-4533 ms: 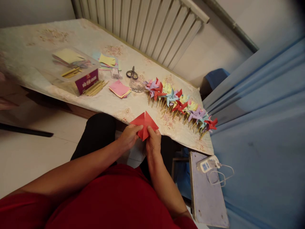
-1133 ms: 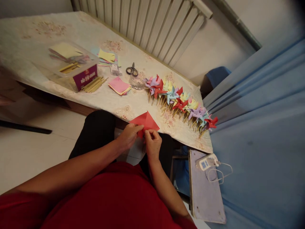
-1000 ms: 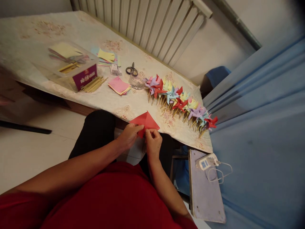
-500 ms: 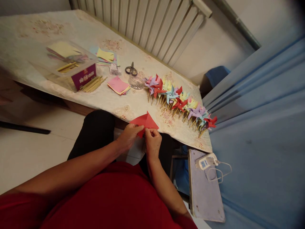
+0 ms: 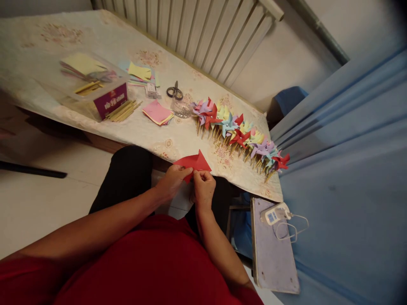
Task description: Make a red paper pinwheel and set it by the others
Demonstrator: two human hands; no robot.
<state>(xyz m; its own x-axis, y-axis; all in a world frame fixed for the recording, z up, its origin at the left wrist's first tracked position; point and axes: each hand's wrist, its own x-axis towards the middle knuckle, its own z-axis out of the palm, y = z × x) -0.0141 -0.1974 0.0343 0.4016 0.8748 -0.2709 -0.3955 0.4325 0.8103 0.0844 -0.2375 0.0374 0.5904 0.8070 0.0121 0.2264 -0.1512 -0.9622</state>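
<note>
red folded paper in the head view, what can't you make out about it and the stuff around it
- Red folded paper, head view: its near edge is hidden under the left hand and right hand, so the exact grip is unclear.
- Purple label on the clear plastic box: print too small to read.
- Row of coloured paper pinwheels: they overlap, so no count.
- White handheld device: screen too small to read.

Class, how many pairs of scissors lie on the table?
1: the scissors lie on the table near the radiator, beside the glass dish; others may be hidden in the box.
</note>
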